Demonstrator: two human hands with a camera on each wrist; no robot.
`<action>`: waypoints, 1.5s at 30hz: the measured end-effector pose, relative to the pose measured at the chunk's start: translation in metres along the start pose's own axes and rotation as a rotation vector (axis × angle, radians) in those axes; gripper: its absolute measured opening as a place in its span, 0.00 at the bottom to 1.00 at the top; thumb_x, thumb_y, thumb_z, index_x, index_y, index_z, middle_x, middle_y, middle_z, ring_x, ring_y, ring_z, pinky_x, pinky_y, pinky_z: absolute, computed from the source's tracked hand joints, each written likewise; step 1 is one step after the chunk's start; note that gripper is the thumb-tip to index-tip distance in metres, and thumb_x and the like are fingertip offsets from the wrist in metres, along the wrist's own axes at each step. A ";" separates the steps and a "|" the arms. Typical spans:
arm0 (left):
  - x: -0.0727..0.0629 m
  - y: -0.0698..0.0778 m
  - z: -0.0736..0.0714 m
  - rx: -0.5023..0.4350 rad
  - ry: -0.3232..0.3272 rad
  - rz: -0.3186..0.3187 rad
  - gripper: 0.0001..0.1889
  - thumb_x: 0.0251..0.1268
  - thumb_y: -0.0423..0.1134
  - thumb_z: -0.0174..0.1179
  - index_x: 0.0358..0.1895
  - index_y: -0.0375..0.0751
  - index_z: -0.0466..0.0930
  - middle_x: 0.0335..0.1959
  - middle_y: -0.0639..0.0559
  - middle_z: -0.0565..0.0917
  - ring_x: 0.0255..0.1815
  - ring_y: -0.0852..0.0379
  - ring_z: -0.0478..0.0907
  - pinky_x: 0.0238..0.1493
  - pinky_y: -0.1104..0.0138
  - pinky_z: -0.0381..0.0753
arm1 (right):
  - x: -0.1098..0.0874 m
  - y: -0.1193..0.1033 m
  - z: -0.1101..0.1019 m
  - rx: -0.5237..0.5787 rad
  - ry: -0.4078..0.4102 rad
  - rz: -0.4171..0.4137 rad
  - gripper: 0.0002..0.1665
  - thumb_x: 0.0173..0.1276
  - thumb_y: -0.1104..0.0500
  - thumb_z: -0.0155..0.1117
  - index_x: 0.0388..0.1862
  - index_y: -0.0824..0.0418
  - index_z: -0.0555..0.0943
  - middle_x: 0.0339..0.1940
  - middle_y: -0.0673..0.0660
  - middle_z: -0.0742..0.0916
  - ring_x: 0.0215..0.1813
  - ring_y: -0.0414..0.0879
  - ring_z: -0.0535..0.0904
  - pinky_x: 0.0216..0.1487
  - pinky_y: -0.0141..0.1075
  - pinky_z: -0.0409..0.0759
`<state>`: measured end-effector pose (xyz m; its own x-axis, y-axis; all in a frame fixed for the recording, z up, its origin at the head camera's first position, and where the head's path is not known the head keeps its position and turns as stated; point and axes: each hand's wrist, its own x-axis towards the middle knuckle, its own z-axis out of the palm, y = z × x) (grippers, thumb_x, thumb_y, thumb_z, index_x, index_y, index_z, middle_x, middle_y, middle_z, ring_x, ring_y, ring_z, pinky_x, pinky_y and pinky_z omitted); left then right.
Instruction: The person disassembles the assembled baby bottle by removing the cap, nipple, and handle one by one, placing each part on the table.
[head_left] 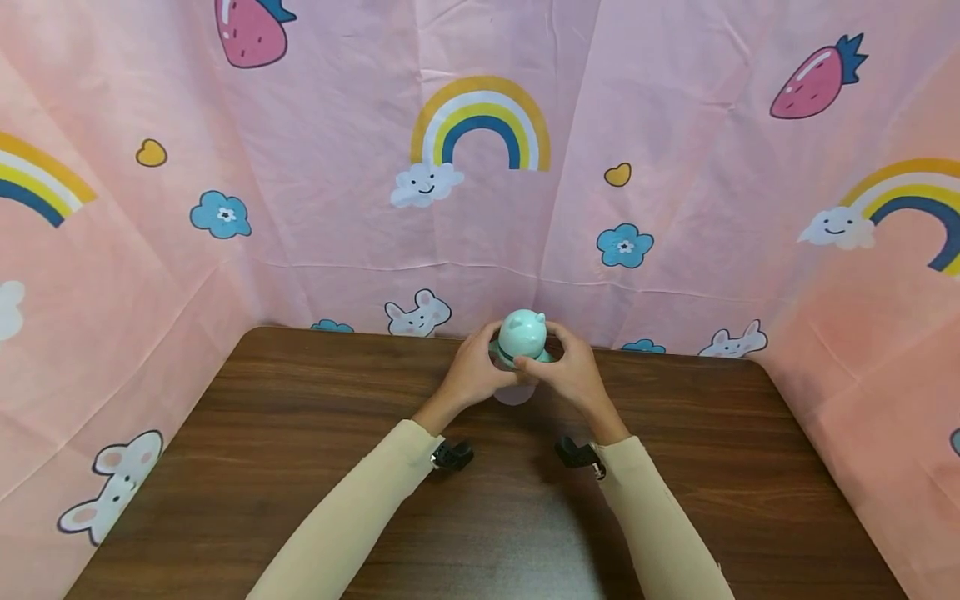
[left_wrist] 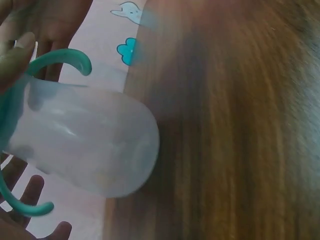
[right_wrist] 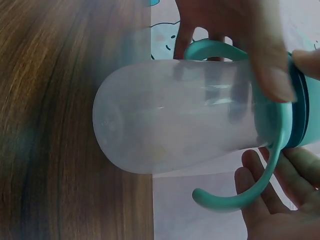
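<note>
Between both hands, near the table's far edge, is a baby sippy cup with a mint-green domed lid [head_left: 522,333] that has small ears. Its translucent, round-bottomed body [right_wrist: 165,117] looks pale in the wrist views, and two curved green handles [right_wrist: 225,202] stick out from the collar. From the left side my left hand [head_left: 472,368] grips the cup around the collar. My right hand [head_left: 576,371] holds it from the other side, its thumb across the front just under the dome. A dark ring [right_wrist: 300,107] shows between collar and lid.
The dark wooden table [head_left: 337,500] spreads out in front, bordered by a pink cloth [head_left: 337,217] printed with rainbows, clouds, strawberries and rabbits at the back and sides. A black wrist-worn device [head_left: 453,456] sits on the left wrist, another [head_left: 576,452] on the right.
</note>
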<state>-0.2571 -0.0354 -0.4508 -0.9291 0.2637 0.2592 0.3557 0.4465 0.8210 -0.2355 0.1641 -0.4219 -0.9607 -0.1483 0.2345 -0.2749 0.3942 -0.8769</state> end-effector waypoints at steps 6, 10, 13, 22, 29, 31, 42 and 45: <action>-0.009 -0.012 0.001 -0.059 0.015 0.049 0.48 0.55 0.42 0.88 0.79 0.40 0.73 0.71 0.44 0.80 0.69 0.44 0.79 0.67 0.49 0.82 | -0.001 0.002 0.002 -0.001 0.012 -0.008 0.41 0.68 0.55 0.84 0.75 0.66 0.78 0.65 0.65 0.87 0.67 0.61 0.83 0.69 0.60 0.80; -0.013 -0.020 0.004 -0.089 0.027 0.006 0.47 0.57 0.45 0.87 0.80 0.43 0.72 0.66 0.47 0.82 0.59 0.46 0.81 0.60 0.51 0.82 | -0.001 0.003 0.003 -0.006 0.023 -0.017 0.41 0.68 0.55 0.84 0.75 0.66 0.78 0.65 0.66 0.87 0.67 0.62 0.83 0.68 0.60 0.80; -0.015 -0.024 0.006 -0.121 0.042 -0.025 0.46 0.59 0.45 0.86 0.80 0.43 0.72 0.63 0.46 0.83 0.56 0.46 0.79 0.58 0.50 0.81 | -0.001 0.004 0.004 -0.001 0.029 -0.019 0.42 0.68 0.55 0.84 0.76 0.65 0.78 0.66 0.65 0.86 0.68 0.62 0.83 0.68 0.60 0.81; -0.018 -0.028 0.010 -0.141 0.053 -0.051 0.46 0.60 0.40 0.86 0.80 0.44 0.70 0.66 0.42 0.83 0.62 0.42 0.80 0.62 0.45 0.81 | -0.003 0.004 0.008 0.001 0.060 -0.030 0.41 0.68 0.56 0.84 0.76 0.64 0.79 0.67 0.65 0.86 0.67 0.62 0.84 0.67 0.61 0.82; -0.020 -0.027 0.010 -0.123 0.067 -0.055 0.46 0.59 0.40 0.86 0.80 0.44 0.71 0.66 0.42 0.84 0.62 0.41 0.80 0.63 0.44 0.81 | -0.004 0.005 0.009 -0.010 0.071 -0.050 0.40 0.68 0.56 0.84 0.75 0.65 0.79 0.66 0.65 0.87 0.67 0.62 0.84 0.66 0.62 0.82; -0.021 -0.027 0.010 -0.119 0.070 -0.054 0.47 0.59 0.40 0.86 0.80 0.44 0.71 0.66 0.42 0.84 0.62 0.41 0.81 0.64 0.45 0.81 | -0.004 0.006 0.009 -0.012 0.074 -0.051 0.40 0.68 0.56 0.84 0.75 0.64 0.79 0.66 0.65 0.87 0.66 0.62 0.84 0.65 0.61 0.82; -0.025 -0.026 0.010 -0.116 0.075 -0.038 0.46 0.59 0.42 0.87 0.79 0.44 0.71 0.66 0.43 0.84 0.63 0.41 0.81 0.64 0.45 0.82 | -0.007 0.008 0.010 0.008 0.080 -0.072 0.39 0.68 0.56 0.84 0.75 0.63 0.79 0.67 0.64 0.86 0.67 0.62 0.84 0.64 0.62 0.83; -0.026 -0.026 0.010 -0.121 0.076 -0.031 0.46 0.59 0.42 0.87 0.79 0.43 0.71 0.65 0.43 0.84 0.62 0.41 0.82 0.63 0.45 0.83 | -0.007 0.007 0.010 0.006 0.086 -0.076 0.40 0.68 0.56 0.84 0.76 0.63 0.79 0.67 0.64 0.86 0.67 0.62 0.84 0.63 0.62 0.83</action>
<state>-0.2410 -0.0455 -0.4835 -0.9461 0.1841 0.2665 0.3161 0.3455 0.8836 -0.2300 0.1590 -0.4340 -0.9368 -0.0990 0.3355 -0.3473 0.3794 -0.8576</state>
